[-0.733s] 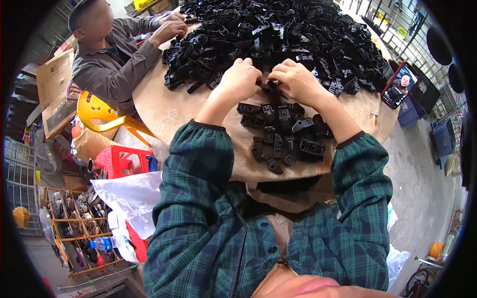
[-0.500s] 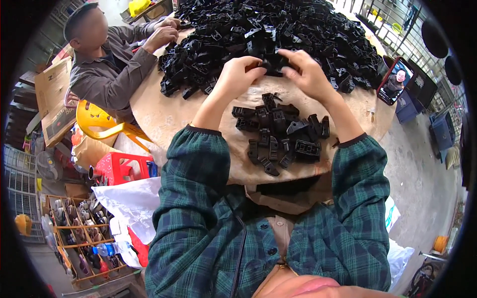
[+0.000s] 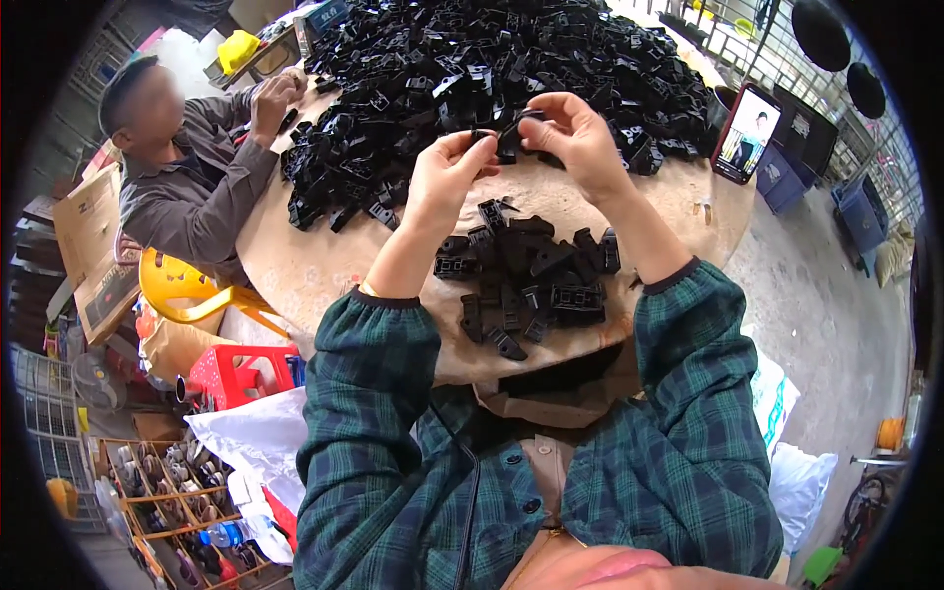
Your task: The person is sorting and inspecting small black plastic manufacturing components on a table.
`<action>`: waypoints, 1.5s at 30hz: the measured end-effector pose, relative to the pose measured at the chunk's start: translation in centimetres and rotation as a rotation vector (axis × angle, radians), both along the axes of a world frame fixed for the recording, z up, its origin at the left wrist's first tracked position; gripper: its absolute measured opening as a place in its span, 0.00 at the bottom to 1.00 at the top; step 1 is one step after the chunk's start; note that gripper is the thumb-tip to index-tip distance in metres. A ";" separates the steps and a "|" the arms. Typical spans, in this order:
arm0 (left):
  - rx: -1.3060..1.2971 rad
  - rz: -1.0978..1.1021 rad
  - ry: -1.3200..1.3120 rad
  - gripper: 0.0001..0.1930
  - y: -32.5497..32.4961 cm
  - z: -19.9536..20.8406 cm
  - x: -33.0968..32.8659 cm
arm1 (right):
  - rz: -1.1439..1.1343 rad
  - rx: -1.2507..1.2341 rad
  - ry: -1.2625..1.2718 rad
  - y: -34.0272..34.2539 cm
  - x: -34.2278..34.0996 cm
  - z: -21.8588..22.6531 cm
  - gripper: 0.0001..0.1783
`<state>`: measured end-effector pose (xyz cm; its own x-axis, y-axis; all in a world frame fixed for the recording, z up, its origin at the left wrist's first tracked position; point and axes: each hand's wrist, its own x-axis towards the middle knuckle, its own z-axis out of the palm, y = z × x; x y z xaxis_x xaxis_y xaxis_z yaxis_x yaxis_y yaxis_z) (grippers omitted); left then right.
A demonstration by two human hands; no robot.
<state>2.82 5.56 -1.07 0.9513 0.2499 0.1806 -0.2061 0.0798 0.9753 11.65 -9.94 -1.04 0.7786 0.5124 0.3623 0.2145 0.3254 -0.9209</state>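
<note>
Black parts [image 3: 546,49] heap the desk [image 3: 305,265]; the right hand [image 3: 580,143] has drawn its grip in, apparently pinching a dark piece [image 3: 509,140], suggesting closer handling; the left hand's [image 3: 442,182] hold I cannot tell.

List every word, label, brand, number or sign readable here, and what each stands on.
No printed words are copied out here; places only.
Cardboard box, left: dark print, turned sideways, too blurred to read.
Blue box, top: pale characters, not quoted.
White sack, right: blue-green marks, too partial to read.
Phone: any screen text is too small to read.
Black parts: any lettering is too small to tell.
</note>
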 end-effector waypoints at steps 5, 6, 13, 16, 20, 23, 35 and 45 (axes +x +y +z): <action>0.218 0.044 -0.049 0.15 -0.1 0.8 -0.4 | 0.030 0.162 0.137 -0.3 0.1 0.1 0.16; 0.157 0.029 -0.078 0.17 -0.5 1.0 -0.5 | 0.041 0.182 0.155 -0.3 0.1 -0.1 0.16; -0.482 -0.205 0.022 0.10 0.2 -0.1 0.2 | -0.057 0.043 -0.046 0.3 -1.0 -0.3 0.13; -0.399 -0.188 0.005 0.10 -0.1 -0.6 0.0 | -0.094 -0.120 -0.208 0.6 -1.6 -0.4 0.09; -0.350 -0.160 -0.034 0.11 -0.1 -0.5 -0.1 | -0.060 -0.130 -0.203 0.6 -1.6 -0.6 0.08; -0.275 -0.129 -0.002 0.14 -0.1 -0.7 -0.1 | -0.158 -0.096 -0.172 0.6 -1.8 -0.3 0.09; -0.017 0.050 -0.104 0.18 0.1 0.4 -0.3 | -0.111 -0.114 -0.484 0.3 -2.0 0.0 0.16; -0.072 0.014 -0.155 0.17 -1.6 -0.1 -0.6 | -0.411 -0.181 -1.023 0.2 -2.7 0.4 0.17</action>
<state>2.20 3.92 -1.21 0.9095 0.2808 0.3064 -0.3557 0.1446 0.9233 8.99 -9.78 -0.64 0.2786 0.3950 0.8754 0.9590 -0.0658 -0.2755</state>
